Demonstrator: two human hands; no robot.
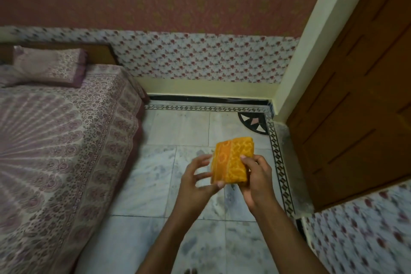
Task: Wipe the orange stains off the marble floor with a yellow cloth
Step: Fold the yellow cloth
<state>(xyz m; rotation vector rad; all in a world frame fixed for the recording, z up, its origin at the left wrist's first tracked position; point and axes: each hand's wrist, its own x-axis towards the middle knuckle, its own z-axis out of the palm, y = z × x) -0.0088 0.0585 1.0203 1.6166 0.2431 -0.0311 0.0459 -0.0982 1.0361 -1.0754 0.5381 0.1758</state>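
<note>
A folded yellow cloth (232, 159) with an orange patterned band is held up in front of me, well above the marble floor (155, 180). My right hand (258, 181) grips its right edge, thumb on the front face. My left hand (198, 181) touches the cloth's lower left edge with its thumb, the fingers spread apart. I see no orange stains on the visible floor tiles.
A bed (62, 140) with a purple patterned sheet and a pillow (49, 66) fills the left side. A brown wooden door (360, 100) stands open on the right. A patterned tile border (279, 158) edges the floor by the wall.
</note>
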